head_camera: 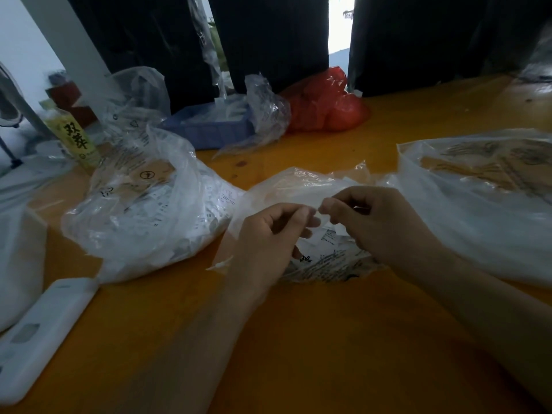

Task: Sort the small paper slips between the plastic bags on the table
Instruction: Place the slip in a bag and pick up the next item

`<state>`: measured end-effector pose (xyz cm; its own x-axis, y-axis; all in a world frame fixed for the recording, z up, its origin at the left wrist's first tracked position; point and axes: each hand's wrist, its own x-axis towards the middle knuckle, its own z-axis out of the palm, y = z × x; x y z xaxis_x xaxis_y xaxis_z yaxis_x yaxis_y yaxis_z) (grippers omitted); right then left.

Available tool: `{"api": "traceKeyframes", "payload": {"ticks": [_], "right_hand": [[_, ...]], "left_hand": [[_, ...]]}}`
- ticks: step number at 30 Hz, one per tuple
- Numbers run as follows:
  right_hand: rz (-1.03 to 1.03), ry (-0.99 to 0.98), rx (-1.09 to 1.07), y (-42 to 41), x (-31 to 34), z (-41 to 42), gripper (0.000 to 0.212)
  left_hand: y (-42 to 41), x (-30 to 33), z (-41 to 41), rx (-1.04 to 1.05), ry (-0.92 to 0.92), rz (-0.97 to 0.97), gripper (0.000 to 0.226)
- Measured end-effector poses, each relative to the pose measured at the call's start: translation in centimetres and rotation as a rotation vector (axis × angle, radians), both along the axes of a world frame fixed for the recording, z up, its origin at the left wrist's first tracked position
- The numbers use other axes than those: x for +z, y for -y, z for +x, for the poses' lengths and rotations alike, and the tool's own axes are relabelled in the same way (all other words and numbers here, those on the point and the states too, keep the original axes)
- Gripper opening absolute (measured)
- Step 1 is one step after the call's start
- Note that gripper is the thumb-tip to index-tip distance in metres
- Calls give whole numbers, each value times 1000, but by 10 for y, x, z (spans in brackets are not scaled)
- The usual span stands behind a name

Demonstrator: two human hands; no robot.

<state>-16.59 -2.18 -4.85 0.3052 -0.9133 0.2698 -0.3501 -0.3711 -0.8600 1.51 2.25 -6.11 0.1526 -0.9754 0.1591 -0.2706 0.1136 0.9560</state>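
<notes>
Desk, orange-yellow top, filling the lower frame.

At the lower left edge, a white flat device is laid slantwise on the desk; just above it, at the left edge, a white bag or bundle is partly seen.

In the upper left, a yellow-green bottle with dark printed characters is stood upright, beside a crumpled clear bag.

Left of centre, a large clear plastic bag is set open on the desk; printed paper slips are seen through its wall.

In the upper centre, a blue tray is placed near the far edge, with clear plastic draped at its right side; a red plastic bag lies just to its right.

At centre, a smaller clear bag is spread flat, with printed slips lying on or in it beneath the hands; which cannot be told.

The left hand and the right hand are held over this bag, fingers curled, thumb and forefinger of each brought together at the same small white slip, which is pinched between them above the centre bag.

At the right, another large clear plastic bag is laid on the desk, printed lettering visible on it.
</notes>
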Motion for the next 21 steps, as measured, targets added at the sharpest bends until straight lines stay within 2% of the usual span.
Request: {"api": "traceKeyframes", "payload": {"ticks": [5,9,11,12,14,16,17,21], "right_hand": [[-55,-3,-8,0,0,0,27],[-103,-37,-46,4,-6,3,37],[-187,-137,-86,10,-11,3,43],[-257,-229,-96,13,-13,2,37],[-358,-502,-20,18,-16,0,29],[-344,-753,83,21,-23,2,44],[-328,-813,105,21,-25,3,48],[-437,-760,82,19,-27,8,29]], "left_hand": [[2,1,2,8,-173,32,19],[2,3,3,-40,-373,57,34],[4,3,6,3,-503,65,24],[5,4,8,18,-571,71,17],[6,6,12,26,-652,80,12],[6,7,13,28,-663,89,18],[6,8,13,30,-652,88,20],[8,7,14,29,-644,83,18]]}}
